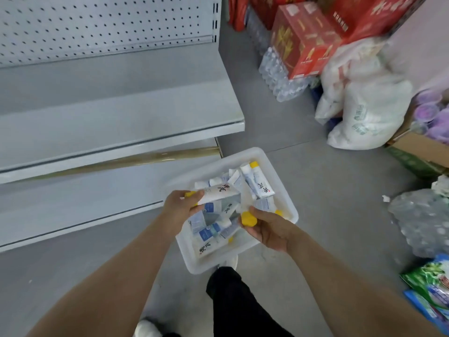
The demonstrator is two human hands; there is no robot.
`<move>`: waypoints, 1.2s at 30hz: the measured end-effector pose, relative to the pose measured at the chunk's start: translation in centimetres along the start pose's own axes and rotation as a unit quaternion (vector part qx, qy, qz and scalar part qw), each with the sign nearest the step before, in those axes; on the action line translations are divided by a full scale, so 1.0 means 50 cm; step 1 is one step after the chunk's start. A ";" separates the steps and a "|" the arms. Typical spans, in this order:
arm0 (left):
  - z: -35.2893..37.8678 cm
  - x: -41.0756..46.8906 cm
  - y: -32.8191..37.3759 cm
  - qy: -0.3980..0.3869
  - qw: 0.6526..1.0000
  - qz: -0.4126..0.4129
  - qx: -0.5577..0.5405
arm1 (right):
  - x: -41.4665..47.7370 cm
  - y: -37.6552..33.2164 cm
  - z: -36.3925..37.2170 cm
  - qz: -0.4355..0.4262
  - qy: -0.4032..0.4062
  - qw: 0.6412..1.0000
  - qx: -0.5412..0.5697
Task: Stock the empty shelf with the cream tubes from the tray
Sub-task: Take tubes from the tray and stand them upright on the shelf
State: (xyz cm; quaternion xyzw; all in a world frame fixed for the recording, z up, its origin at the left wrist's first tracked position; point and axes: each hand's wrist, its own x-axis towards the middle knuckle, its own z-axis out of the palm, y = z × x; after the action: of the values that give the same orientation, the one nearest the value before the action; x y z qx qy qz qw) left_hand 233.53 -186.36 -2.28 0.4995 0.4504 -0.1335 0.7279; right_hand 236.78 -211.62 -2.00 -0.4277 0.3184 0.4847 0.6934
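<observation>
Head view, looking down over both forearms. I see the white tray point(264, 154) low in the middle, just off the right end of the lower shelf point(73, 203). I cannot tell what supports it. The cream tubes point(257, 183) lie in it in a loose heap, crossing one another, and most have yellow caps.

My left hand point(181, 207) is over the tray's left rim, fingers curled round the cap end of a white tube point(218, 192) that points right above the heap. My right hand point(267, 227) is over the near right rim, thumb and fingers pinching a yellow cap point(248, 218). The body of that tube is lost among the others.

The empty shelf point(121, 113) lies up and to the left, its front lip running diagonally to a corner above the tray, with a perforated back panel point(97, 20) behind it. Grey floor point(315, 190) lies open between the tray and the goods on the right.

Those goods are:
- red cartons point(303, 40) on packs of bottled water point(277, 76)
- white sacks point(364, 98)
- a cardboard box point(422, 152)
- a clear-wrapped bundle point(422, 220)
- green packets point(432, 283)

A black trouser leg point(233, 300) reaches the tray's near edge.
</observation>
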 end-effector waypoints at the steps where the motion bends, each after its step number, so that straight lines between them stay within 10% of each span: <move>1: -0.028 -0.026 0.004 -0.012 0.999 -0.015 -0.047 | -0.010 0.011 0.026 -0.014 -0.018 1.000 -0.006; 7: -0.256 -0.221 0.033 -0.055 0.953 -0.040 -0.296 | -0.064 0.128 0.266 -0.076 -0.084 0.993 -0.025; 18: -0.732 -0.522 0.188 -0.160 0.933 0.214 -0.242 | -0.191 0.357 0.868 -0.182 -0.275 0.940 -0.089; 36: -1.109 -0.595 0.707 0.069 0.867 0.490 -0.059 | -0.211 0.274 1.559 -0.356 -0.381 0.820 -0.237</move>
State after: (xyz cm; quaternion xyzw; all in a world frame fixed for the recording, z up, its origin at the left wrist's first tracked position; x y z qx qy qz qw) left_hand 210.72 -130.52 37.32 0.6202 0.2041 0.3019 0.6947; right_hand 222.50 -143.27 36.77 -0.4438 -0.2701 0.3890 0.7608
